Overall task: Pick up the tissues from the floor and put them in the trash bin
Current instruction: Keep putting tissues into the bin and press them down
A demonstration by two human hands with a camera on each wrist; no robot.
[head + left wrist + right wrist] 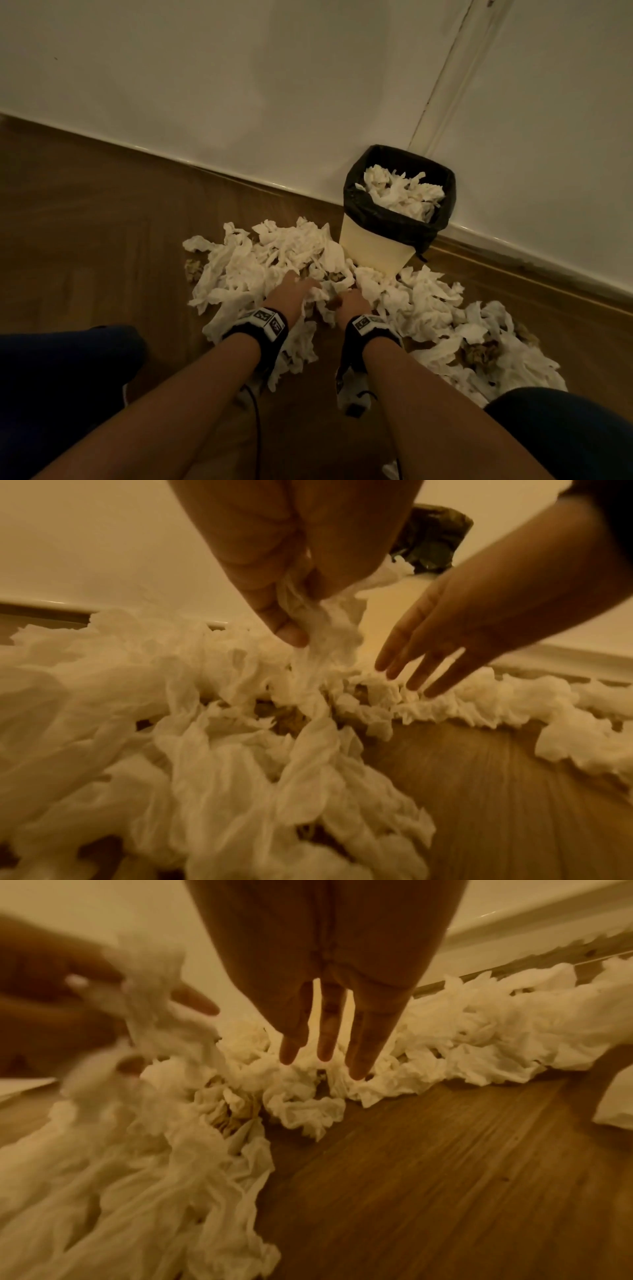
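Observation:
A wide heap of crumpled white tissues (pixel 274 260) covers the wooden floor in front of me, running right past my knee. My left hand (pixel 294 291) pinches a bunch of tissue (pixel 325 626) and lifts it off the heap. My right hand (pixel 351 301) hangs beside it with straight, spread fingers (pixel 325 1042), tips just touching the tissues below. The cream trash bin (pixel 380 246) with a black liner (pixel 356 205) stands by the wall beyond the heap, with tissues (pixel 404 195) piled inside.
A white wall and skirting board (pixel 239 178) run diagonally behind the bin. Bare wood floor (pixel 85 222) lies to the left. My knees in dark trousers (pixel 61 377) flank the hands. A few brownish tissue wads (pixel 479 353) sit among the white ones.

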